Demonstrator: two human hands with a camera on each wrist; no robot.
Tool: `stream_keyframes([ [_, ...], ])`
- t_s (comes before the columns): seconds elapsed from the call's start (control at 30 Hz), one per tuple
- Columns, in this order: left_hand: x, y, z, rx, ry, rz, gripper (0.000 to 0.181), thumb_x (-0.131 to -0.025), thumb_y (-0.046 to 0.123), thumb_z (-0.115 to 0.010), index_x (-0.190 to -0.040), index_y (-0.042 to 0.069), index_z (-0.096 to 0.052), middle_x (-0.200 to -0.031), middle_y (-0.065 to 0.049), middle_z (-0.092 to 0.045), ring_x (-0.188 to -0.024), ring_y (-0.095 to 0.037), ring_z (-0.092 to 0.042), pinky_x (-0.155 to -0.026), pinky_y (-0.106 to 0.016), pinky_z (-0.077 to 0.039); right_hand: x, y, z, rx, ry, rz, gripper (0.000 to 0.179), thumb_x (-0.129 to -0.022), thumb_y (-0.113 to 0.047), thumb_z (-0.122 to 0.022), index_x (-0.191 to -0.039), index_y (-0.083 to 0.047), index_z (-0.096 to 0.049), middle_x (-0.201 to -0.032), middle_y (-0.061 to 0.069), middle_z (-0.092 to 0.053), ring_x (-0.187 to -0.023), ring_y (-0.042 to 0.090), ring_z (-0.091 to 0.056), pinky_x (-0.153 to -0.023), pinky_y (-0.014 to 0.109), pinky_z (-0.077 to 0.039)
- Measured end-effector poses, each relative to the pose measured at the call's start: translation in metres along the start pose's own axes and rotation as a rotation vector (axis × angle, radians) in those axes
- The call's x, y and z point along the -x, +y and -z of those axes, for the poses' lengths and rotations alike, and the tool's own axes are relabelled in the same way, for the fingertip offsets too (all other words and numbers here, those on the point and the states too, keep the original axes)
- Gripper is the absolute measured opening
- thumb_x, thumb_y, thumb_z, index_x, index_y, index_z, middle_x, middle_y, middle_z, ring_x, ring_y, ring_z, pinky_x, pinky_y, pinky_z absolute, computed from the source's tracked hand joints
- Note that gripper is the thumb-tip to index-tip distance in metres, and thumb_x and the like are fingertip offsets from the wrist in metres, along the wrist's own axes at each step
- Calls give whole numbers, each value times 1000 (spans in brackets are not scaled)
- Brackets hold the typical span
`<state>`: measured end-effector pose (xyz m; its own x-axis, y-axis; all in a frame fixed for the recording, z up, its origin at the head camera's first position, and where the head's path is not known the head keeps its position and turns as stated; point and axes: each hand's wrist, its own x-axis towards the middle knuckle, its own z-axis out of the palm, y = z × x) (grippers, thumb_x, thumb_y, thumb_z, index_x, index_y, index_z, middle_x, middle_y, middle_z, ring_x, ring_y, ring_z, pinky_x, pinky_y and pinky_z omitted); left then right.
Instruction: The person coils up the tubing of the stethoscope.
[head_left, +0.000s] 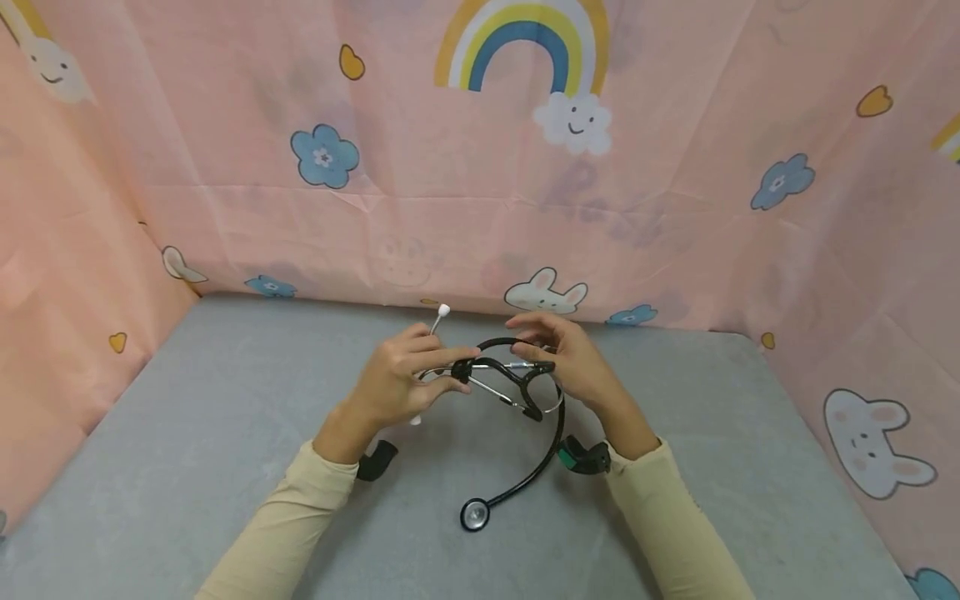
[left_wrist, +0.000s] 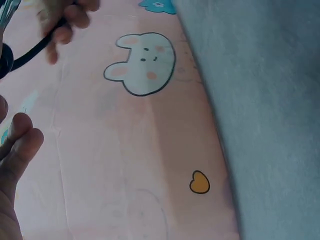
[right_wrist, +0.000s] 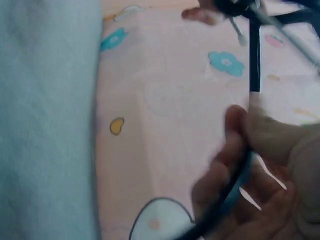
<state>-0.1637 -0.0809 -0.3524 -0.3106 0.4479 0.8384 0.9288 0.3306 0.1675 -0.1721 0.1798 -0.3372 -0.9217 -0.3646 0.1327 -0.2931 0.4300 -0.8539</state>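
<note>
a: where's the stethoscope (head_left: 522, 383)?

b: over the bench (head_left: 225, 467), between its side edges. our left grip (head_left: 393, 371) pinches the black part (head_left: 461, 371) by the metal tubes (head_left: 492, 391); our right grip (head_left: 573, 358) pinches the tubing (head_left: 560, 429).

a: handling?

b: light, we'd judge. tubing soft, metal stiff, probably slick; chest piece (head_left: 475, 514) likely heaviest. we'd hold the black part and tubing, sparing the eartips (head_left: 444, 310).

Hands (head_left: 397, 375) (head_left: 576, 360) — two | stethoscope (head_left: 561, 418) — one | sleeves (head_left: 281, 521) (head_left: 671, 517): two | chestpiece (head_left: 475, 514): one | table (head_left: 225, 400): one
</note>
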Motion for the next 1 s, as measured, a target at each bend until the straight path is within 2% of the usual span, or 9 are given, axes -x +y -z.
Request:
stream_keyframes([
  [0.1, 0, -2, 3, 57, 81, 85, 44, -61, 13, -93, -102, 8, -79, -65, 0, -64, -66, -14, -47, -60, -23, -37, -1, 2, 1, 9, -29, -5, 36, -99, 2, -54, -133, -9, -56, -126, 18, -61, -100, 28, -62, -78, 36, -51],
  [0.17, 1, -3, 4, 88, 106, 121, 43, -61, 12, -93, -102, 8, -79, -67, 0, -67, -67, -14, -48, -60, -21, -36, -2, 3, -1, 19, -18, -1, 35, -99, 7, -48, -131, -6, -54, -126, 19, -61, -96, 33, -62, -76, 36, -52],
  [0.33, 2, -4, 4, 123, 118, 141, 41, -63, 9, -93, -102, 6, -79, -67, -1, -66, -66, -15, -50, -62, -22, -38, -2, -1, -15, 137, 113, 5, 29, -99, 1, -51, -125, -10, -59, -121, 17, -65, -89, 29, -62, -73, 33, -51],
  [0.43, 2, -5, 4, 122, 157, 156, 41, -62, 6, -93, -100, 5, -78, -64, -2, -63, -65, -16, -49, -63, -23, -39, -1, -3, -24, 212, 171, 14, 26, -98, -2, -57, -122, -11, -62, -113, 15, -68, -88, 27, -63, -72, 34, -51],
  [0.6, 1, -7, 6, 70, 218, 194, 39, -63, 6, -93, -99, 5, -79, -62, -3, -60, -65, -17, -49, -63, -25, -40, -1, -4, -38, 303, 232, 93, 11, -94, -8, -68, -104, -8, -64, -96, 13, -72, -81, 23, -65, -67, 32, -51],
  [0.63, 1, -7, 6, 58, 226, 200, 39, -63, 6, -93, -99, 5, -79, -62, -4, -60, -65, -17, -49, -64, -25, -40, -1, -4, -40, 302, 238, 106, 10, -93, -8, -69, -101, -7, -64, -93, 12, -72, -75, 22, -62, -63, 30, -49],
  [0.77, 0, -8, 9, 21, 262, 234, 39, -63, 7, -93, -99, 4, -79, -63, -4, -61, -66, -17, -50, -64, -26, -38, -1, -9, -47, 320, 221, 108, 12, -92, -14, -71, -103, -9, -68, -84, 8, -71, -62, 13, -49, -56, 25, -40],
  [0.83, 0, -8, 10, -2, 281, 255, 39, -63, 7, -93, -100, 4, -79, -64, -5, -64, -66, -18, -51, -63, -26, -38, 0, -11, -51, 359, 203, 104, 17, -93, -18, -70, -108, -9, -71, -84, 7, -70, -59, 12, -46, -54, 24, -38],
  [1.0, -1, -8, 13, -66, 317, 313, 41, -62, 6, -93, -101, 4, -79, -68, -8, -68, -67, -19, -53, -61, -25, -39, 1, -17, -59, 388, 176, 131, 19, -93, -16, -70, -111, -10, -74, -100, 8, -74, -75, 15, -61, -65, 29, -49],
])
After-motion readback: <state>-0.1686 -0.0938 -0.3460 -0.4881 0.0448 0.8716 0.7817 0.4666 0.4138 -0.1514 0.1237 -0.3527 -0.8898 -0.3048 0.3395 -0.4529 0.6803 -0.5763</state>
